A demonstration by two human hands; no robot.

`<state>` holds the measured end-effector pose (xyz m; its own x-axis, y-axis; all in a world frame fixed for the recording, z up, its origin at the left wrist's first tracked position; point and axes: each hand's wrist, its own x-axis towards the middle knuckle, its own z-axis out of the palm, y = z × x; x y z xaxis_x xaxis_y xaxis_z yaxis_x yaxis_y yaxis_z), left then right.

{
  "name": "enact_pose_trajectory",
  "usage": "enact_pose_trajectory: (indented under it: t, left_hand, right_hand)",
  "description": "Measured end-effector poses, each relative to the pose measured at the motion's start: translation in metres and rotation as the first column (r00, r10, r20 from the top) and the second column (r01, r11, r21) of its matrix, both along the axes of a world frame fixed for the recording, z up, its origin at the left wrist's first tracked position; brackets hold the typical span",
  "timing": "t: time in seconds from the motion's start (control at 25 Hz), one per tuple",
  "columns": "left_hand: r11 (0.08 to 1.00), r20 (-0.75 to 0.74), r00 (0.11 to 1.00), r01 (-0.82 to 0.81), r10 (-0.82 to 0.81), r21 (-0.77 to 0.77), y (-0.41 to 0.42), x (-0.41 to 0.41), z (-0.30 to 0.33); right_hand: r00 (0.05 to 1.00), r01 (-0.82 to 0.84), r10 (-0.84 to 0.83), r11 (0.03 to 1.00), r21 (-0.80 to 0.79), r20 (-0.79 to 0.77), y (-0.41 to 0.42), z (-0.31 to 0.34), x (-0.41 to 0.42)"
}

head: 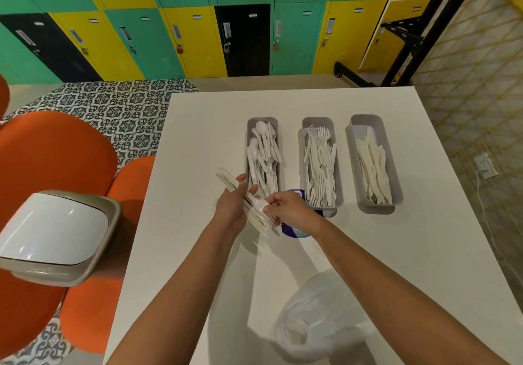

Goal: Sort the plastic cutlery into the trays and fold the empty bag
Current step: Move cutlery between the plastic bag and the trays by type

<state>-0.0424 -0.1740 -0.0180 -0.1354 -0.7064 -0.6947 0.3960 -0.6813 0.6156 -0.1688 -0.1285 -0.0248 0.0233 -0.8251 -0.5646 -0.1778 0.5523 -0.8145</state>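
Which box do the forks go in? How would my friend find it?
On the white table, three long grey trays stand side by side past the hands. The fork tray is the middle one, between the spoon tray and the knife tray. Only its pieces have prongs at their ends.

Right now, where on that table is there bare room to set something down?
Bare table lies left of the spoon tray, behind all three trays, and right of the knife tray. It is crowded around both hands and near the plastic bag.
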Motion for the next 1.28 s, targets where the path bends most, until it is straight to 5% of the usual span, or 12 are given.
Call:
enact_pose_trajectory:
  t: [0.28,0.52,1.0,1.28]
  left_hand:
    - [0.999,-0.056,0.997,0.054,-0.054,-0.005,0.009,-0.02,0.005]
    - [0.992,-0.048,0.992,0.122,-0.121,0.031,0.018,-0.043,0.008]
    - [0.984,-0.021,0.985,0.174,-0.173,0.043,0.021,-0.061,-0.005]
    - [0.981,-0.012,0.982,0.188,-0.188,0.041,0.019,-0.062,0.001]
  right_hand:
    - [0.949,0.296,-0.292,0.955,-0.02,0.115,0.014,0.015,-0.028]
    - [0.785,0.613,-0.618,0.785,-0.091,-0.049,0.017,0.005,-0.073]
    - [0.804,0.475,-0.467,0.877,-0.076,-0.368,0.003,-0.002,-0.097]
    - [0.732,0.308,-0.33,0.941,-0.143,-0.595,0.008,0.007,-0.086]
